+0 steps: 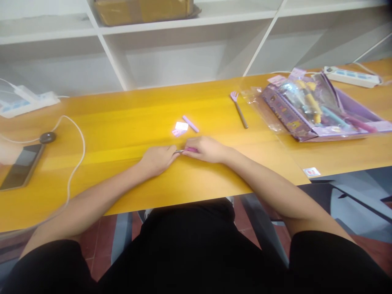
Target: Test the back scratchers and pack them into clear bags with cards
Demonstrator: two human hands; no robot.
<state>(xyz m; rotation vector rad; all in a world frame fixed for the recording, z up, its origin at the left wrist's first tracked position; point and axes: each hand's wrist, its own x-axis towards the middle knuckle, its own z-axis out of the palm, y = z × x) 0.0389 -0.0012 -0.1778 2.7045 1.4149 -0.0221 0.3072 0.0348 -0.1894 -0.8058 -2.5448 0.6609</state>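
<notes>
Over the middle of the table, my left hand (158, 160) and my right hand (206, 148) are close together, both closed. Between them shows a short length of thin metal rod (179, 151), its left part hidden in my left fingers. A pink piece (192, 150) at its right side is pinched in my right hand. Just beyond lie a lilac stick (190, 123) and small white and pink cards (180, 128). Farther right is a back scratcher (239, 109) with a purple claw head and a metal shaft. Slight blur hides finer detail.
At the right stands a purple display box (294, 116) with plastic-wrapped items. A phone (23, 166), a white cable (83, 143) and a dark round object (47, 137) lie left. Power strips (352, 76) sit at the back, below white shelving (183, 30).
</notes>
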